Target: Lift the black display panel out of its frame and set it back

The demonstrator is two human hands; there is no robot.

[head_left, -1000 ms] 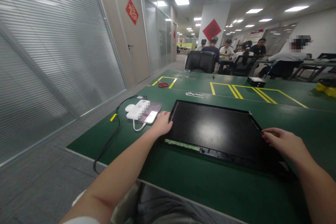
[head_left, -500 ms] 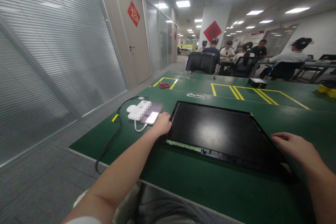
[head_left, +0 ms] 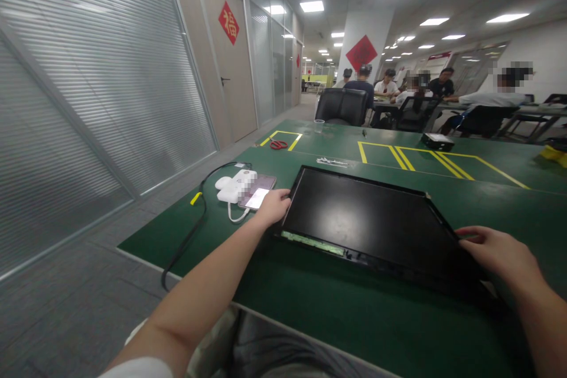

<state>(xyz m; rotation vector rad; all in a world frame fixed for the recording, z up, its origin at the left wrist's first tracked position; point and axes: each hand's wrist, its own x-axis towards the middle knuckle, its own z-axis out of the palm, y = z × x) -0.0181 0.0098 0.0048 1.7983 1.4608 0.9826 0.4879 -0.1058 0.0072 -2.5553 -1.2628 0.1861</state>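
Note:
A black flat screen panel (head_left: 367,218) in a thin dark frame, like a monitor's, is in front of me, over the green table (head_left: 283,301). A pale green strip (head_left: 312,243) runs along part of its near edge. My left hand (head_left: 275,208) is closed on the panel's left edge, the fingers partly hidden by it. On the opposite edge, my right hand (head_left: 500,254) grips with the thumb above and fingertips at the rim. The near right corner is dark and hard to make out.
Left of the panel lie a phone (head_left: 261,192), a white charger (head_left: 234,189) and a black cable (head_left: 188,242). Farther off are red scissors (head_left: 279,144), a clear cup (head_left: 319,125), small silver tools (head_left: 332,162) and a black box (head_left: 437,142). Several people sit behind.
The panel's far edge has risen slightly, and the glare on its surface has shifted left. My right fingers have come closer around the right edge. The left hand keeps its hold.

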